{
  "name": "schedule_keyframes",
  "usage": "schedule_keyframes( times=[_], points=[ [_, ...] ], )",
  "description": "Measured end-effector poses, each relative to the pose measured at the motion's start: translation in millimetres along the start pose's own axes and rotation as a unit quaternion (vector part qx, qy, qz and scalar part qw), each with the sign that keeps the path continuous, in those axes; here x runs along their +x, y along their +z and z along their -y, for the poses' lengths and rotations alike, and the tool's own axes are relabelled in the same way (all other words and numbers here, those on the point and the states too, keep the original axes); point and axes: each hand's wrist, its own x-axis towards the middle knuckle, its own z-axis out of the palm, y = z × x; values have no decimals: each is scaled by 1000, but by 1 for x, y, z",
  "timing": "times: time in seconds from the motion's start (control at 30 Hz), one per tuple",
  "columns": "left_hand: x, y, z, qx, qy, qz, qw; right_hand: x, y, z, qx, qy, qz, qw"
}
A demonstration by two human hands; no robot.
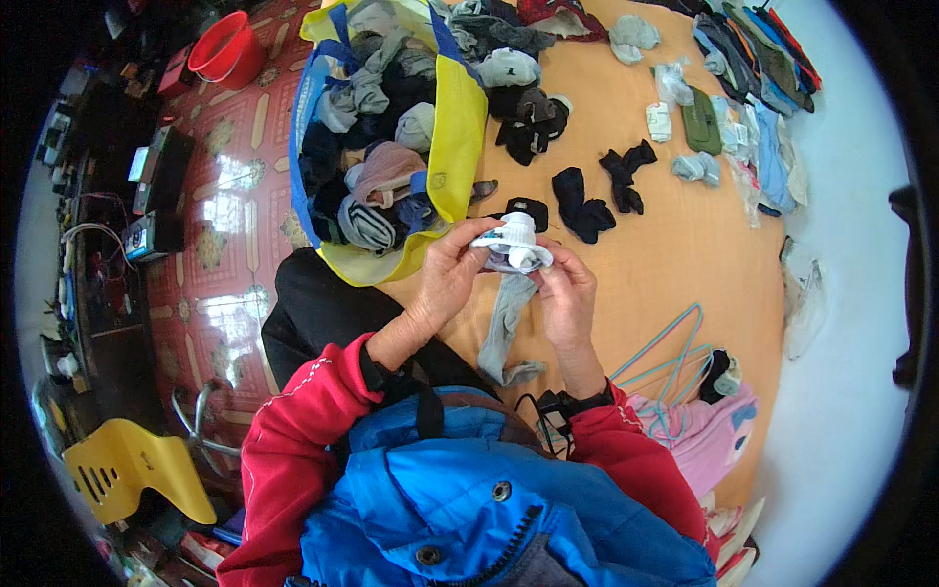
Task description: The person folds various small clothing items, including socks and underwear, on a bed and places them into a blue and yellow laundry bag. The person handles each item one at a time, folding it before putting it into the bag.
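Between my left hand (pixel 447 275) and my right hand (pixel 568 293) is a white ribbed sock (pixel 517 235), partly rolled or folded, with its edges pinched by the fingers and thumbs of both hands. Below it a grey sock (pixel 506 323) lies stretched out on the orange bed cover (pixel 631 286). Just beyond the hands lie a black folded sock (pixel 530 213) and more black socks (pixel 579 205). At the left, a yellow and blue bag (pixel 458 132) stands open, filled with socks and other fabric pieces, among them a striped rolled one (pixel 367 224).
Turquoise and pink hangers (pixel 675 359) lie by a pink garment (pixel 697 440) at right. A green pouch (pixel 700 121) and piled clothes (pixel 770 51) lie at the far right, near the wall. A red bucket (pixel 229 55) and a yellow chair (pixel 136 466) stand on the tiled floor.
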Motion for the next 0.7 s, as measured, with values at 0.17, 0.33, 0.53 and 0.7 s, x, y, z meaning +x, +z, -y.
schedule_keyframes(
  times=[0.17,0.33,0.53,0.7],
  points=[
    [-11,-8,-15,-216,-83,54,971,-6,-5,-14,202,136,-29,969],
    [-26,-23,-31,-375,-78,221,897,0,-5,-9,196,52,-18,979],
    [-34,-26,-39,-222,6,33,975,-41,43,43,-311,-294,17,903],
    [-38,-21,-40,6,109,-70,992,-48,97,44,-510,-366,167,760]
  ],
)
